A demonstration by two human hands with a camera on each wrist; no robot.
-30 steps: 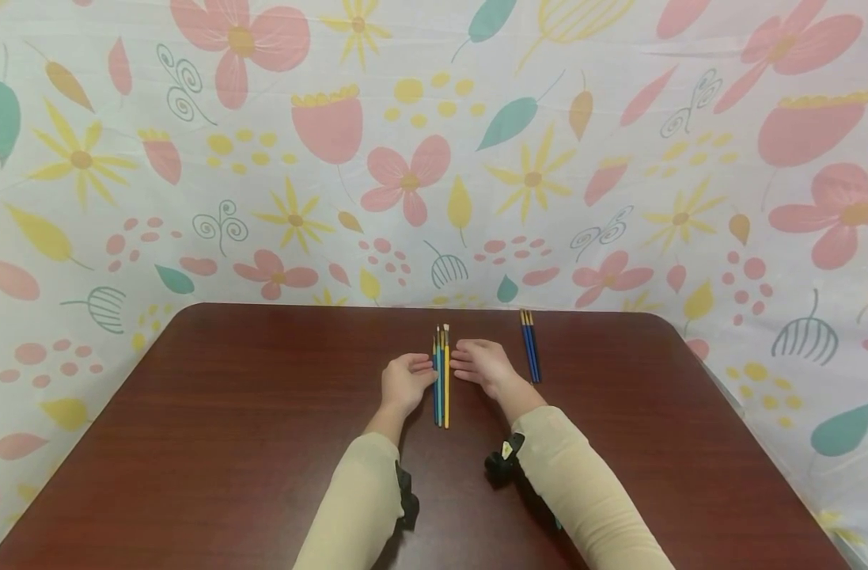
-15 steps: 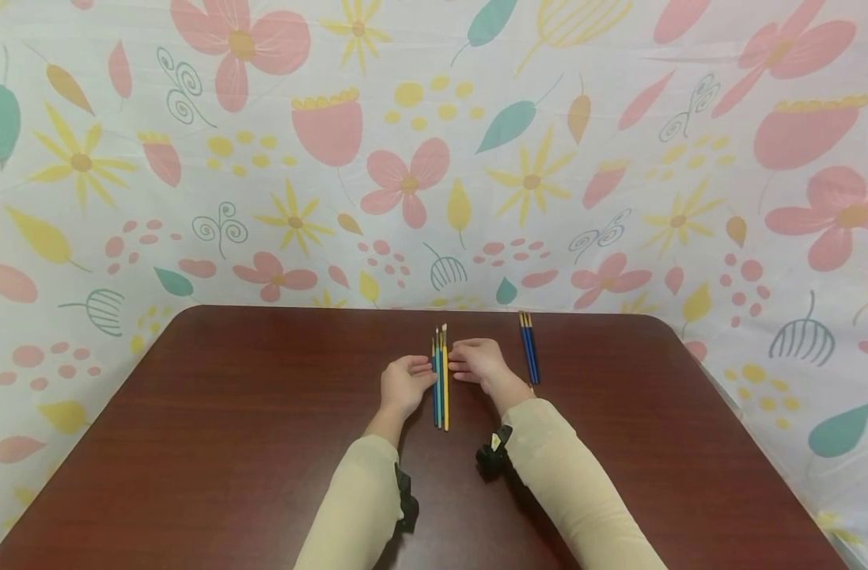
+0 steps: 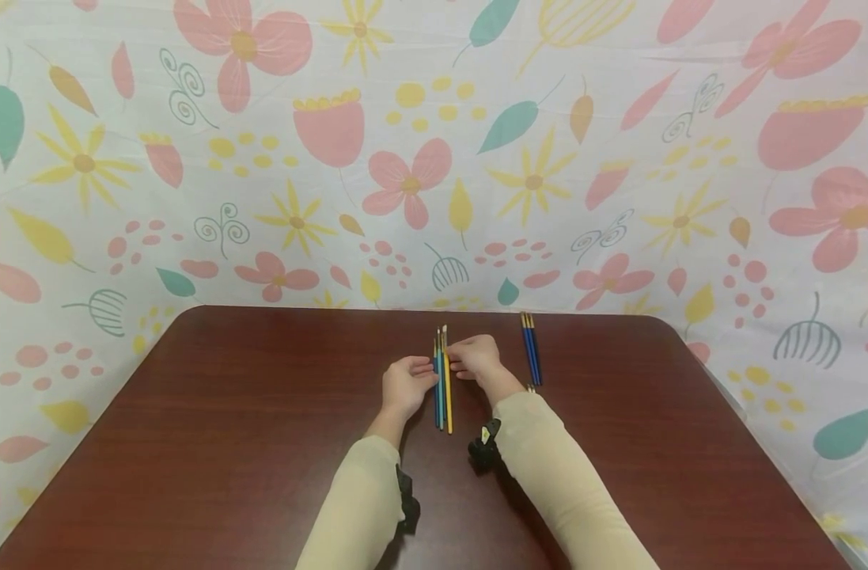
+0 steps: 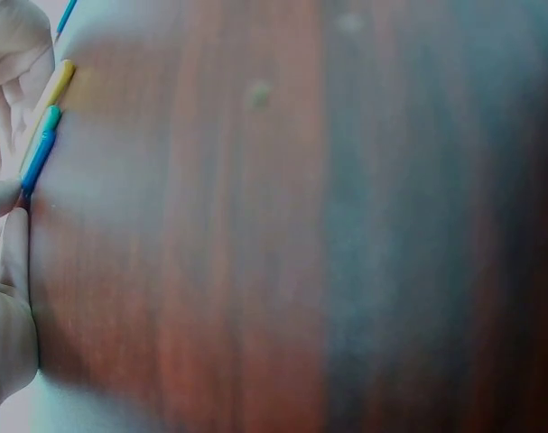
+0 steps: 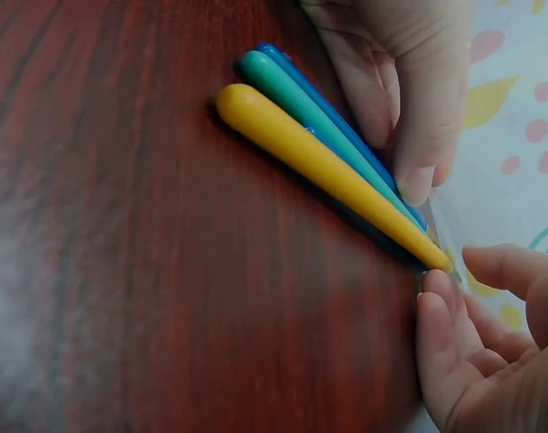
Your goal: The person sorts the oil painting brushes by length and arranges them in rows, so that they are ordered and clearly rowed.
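Observation:
Several paintbrushes lie close together mid-table, bristles toward the wall. In the head view I make out a yellow paintbrush (image 3: 449,396), a teal paintbrush (image 3: 441,392) and a blue paintbrush (image 3: 436,400); another dark handle shows partly beneath the yellow one. My left hand (image 3: 405,386) is at their left side, fingers fairly straight, its thumb against the blue handle in the right wrist view. From the right, my right hand (image 3: 478,360) pinches the yellow paintbrush (image 5: 319,171) near its bristle end. The left wrist view catches only handle ends and parts of the hands at its left edge.
A second group of dark blue paintbrushes (image 3: 531,348) lies at the back right, beyond the right hand. Small pale tips (image 3: 531,388) peek out beside the right wrist, mostly hidden by the sleeve. A flowered cloth (image 3: 434,158) hangs behind the brown table (image 3: 227,427).
My right hand has moved left to the yellow paintbrush and its fingers have curled more. The yellow handle's near end has swung slightly right, away from the teal one. The left hand stays put.

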